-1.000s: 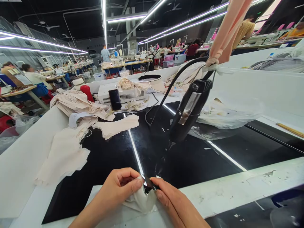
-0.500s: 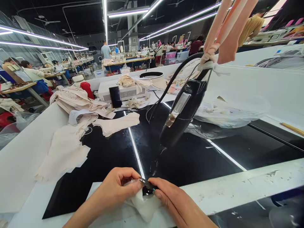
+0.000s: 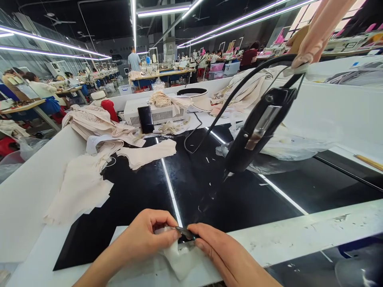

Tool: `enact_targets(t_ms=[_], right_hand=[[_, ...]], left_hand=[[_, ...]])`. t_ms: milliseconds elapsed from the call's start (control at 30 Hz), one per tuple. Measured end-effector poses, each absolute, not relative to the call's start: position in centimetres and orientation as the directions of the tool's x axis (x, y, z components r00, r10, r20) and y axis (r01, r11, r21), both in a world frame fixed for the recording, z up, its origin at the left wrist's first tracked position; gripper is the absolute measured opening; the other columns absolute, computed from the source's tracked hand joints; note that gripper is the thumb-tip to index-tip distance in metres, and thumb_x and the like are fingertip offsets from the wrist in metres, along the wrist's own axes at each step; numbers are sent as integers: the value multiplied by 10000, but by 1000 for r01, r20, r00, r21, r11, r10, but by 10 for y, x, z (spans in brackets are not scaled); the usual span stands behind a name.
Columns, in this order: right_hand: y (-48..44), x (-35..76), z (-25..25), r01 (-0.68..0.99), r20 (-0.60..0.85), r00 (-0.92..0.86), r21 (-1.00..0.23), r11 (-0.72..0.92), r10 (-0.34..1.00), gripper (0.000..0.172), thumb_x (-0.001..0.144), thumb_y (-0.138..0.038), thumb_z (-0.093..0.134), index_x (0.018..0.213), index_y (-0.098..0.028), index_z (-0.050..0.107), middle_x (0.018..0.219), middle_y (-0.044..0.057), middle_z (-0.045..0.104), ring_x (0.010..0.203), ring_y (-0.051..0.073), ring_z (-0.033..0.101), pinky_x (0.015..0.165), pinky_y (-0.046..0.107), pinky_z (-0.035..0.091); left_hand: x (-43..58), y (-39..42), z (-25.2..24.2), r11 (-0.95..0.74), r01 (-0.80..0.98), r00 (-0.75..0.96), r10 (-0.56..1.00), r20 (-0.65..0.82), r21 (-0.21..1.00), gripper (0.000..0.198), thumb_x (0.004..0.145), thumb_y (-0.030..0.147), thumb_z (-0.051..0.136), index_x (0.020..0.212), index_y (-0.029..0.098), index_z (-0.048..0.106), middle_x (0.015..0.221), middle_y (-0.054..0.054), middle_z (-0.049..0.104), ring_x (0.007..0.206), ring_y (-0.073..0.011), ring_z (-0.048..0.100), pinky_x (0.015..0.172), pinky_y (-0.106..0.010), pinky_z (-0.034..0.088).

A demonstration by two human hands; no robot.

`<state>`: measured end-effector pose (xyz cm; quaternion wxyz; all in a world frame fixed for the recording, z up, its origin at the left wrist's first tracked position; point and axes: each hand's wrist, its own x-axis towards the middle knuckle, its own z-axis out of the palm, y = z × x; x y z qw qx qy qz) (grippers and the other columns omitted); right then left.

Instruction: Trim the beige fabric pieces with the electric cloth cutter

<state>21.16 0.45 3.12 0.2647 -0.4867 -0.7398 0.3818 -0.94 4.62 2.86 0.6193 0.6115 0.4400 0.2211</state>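
Note:
At the front edge of the worktable my left hand point(image 3: 151, 235) is closed, thumb against index finger, on a piece of thin white material point(image 3: 177, 259) that droops below the fingers. Close by on the right, my right hand point(image 3: 220, 245) pinches a small dark, shiny metal tool point(image 3: 186, 232). The tool's far end reaches my left fingertips, and its exact kind is partly hidden by the fingers. Beyond the hands, a black handheld device point(image 3: 254, 133) with a metal plate and a pointed tip hangs tilted from pink cloth strips point(image 3: 320, 34), apart from both hands.
A glossy black board point(image 3: 143, 203) covers the tabletop. Cream fabric pieces point(image 3: 80, 187) lie left. Behind stand a phone point(image 3: 145, 119) and a white vented box point(image 3: 161, 115). A clear plastic bag point(image 3: 299, 143) lies right. A black cable point(image 3: 223, 107) loops to the device. Co-workers are farther back.
The hanging black device has swung to the right and turned on its strips. Both hands hold nearly the same position and grip.

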Motion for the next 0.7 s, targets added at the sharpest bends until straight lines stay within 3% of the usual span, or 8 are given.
enact_targets(t_ms=[167,300,433,533,700], right_hand=[[6,213,31,547,-15,-400,-807,225,917,462,1047,-465,291,962,-255,693,849,34,732,760,206,688,701,288,539],[4,217,29,550,-62,-410,-813,193,910,456,1040,-487,313,1001,-256,704,957,44,752,897,225,712,738,286,557],[4,224,21,525,-82,-360,-841,129,929,446,1025,-525,349,1189,-270,676,1195,55,727,1114,252,676,925,323,551],[7,229,14,532,-133,-353,-843,82,926,472,1019,-545,358,1294,-269,626,1269,63,694,1191,260,640,1050,384,499],[13,231,12,559,-71,-331,-818,135,941,485,1034,-522,334,1319,-236,603,1209,92,707,1148,256,659,1014,393,524]], left_hand=[[-10,47,30,135,306,520,805,-284,943,116,839,241,665,808,154,734,659,37,560,596,-84,420,541,-186,319],[-10,47,35,129,350,510,805,-304,928,119,833,241,650,798,154,723,657,30,556,601,-92,429,537,-195,314],[-8,47,39,126,374,499,808,-314,919,142,837,274,648,789,156,710,651,31,543,601,-97,422,539,-202,311],[-8,47,38,117,390,496,810,-315,914,158,836,294,652,783,157,708,638,33,529,591,-98,408,534,-207,305],[-12,47,41,116,363,543,780,-311,924,138,810,268,661,786,147,722,682,15,579,622,-105,439,569,-208,339]])
